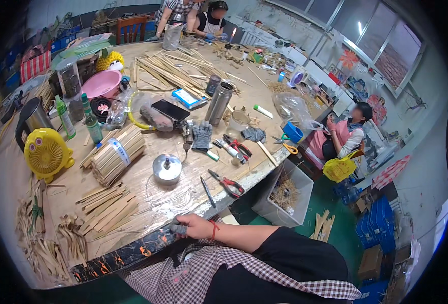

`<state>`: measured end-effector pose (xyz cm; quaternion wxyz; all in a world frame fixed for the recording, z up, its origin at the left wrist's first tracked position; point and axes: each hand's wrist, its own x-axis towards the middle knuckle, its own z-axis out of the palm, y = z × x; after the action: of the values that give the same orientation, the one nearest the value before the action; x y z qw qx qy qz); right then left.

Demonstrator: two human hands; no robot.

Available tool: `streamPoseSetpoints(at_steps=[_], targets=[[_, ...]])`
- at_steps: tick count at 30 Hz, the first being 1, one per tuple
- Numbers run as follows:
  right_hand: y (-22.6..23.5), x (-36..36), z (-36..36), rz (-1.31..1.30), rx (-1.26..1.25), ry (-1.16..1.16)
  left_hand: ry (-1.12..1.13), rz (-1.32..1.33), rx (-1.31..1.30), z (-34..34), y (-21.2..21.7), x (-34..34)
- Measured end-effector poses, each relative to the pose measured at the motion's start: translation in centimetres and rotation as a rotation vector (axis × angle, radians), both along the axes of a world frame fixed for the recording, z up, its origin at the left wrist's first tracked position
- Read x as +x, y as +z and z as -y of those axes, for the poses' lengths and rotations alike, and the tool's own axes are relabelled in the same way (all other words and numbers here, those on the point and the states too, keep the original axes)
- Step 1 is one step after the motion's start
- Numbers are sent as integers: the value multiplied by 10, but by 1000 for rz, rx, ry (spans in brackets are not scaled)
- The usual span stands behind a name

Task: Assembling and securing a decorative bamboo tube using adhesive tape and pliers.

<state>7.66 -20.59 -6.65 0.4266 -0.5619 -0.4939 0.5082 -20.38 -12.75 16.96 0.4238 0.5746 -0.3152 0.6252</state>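
Note:
My right hand (197, 226), with a red cord at the wrist, is at the table's front edge. Its fingers are curled in beside a dark grey piece, and whatever they hold is hidden. Next to it, a black and orange patterned strip (127, 256) runs along the edge. My left hand is out of sight. Beyond the right hand lie a black pen (207, 192) and red-handled pliers (228, 184). A round metal pot with a knob (166, 169) stands further left. Near the middle lie a grey work glove (202, 136) and another grey glove (254, 134).
A bundle of bamboo strips (116, 154), a yellow fan (46, 153) and green bottles (91, 124) stand left. A steel flask (219, 104) and black phone (170, 109) are mid-table. A grey bin (295, 210) is on the floor. Several people sit or stand around, near a flame (233, 33).

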Motion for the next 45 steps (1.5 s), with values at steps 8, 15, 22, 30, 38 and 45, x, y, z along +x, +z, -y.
streamPoseSetpoints(at_steps=[8, 15, 22, 30, 38, 45], targets=[[-4, 5, 4, -27, 139, -10, 0, -65, -26, -2, -1, 37], [6, 10, 2, -129, 5, 54, 3, -109, -36, -4, -2, 54], [0, 11, 5, -106, 130, 9, -9, -138, -43, -3, -2, 68], [-2, 11, 5, -107, 174, 27, -16, -151, -36, -4, 0, 74], [-6, 11, 4, -131, 114, 38, -15, -168, -42, -3, -2, 76], [-5, 9, 5, -182, 86, 17, -22, -177, -42, -4, -4, 76]])
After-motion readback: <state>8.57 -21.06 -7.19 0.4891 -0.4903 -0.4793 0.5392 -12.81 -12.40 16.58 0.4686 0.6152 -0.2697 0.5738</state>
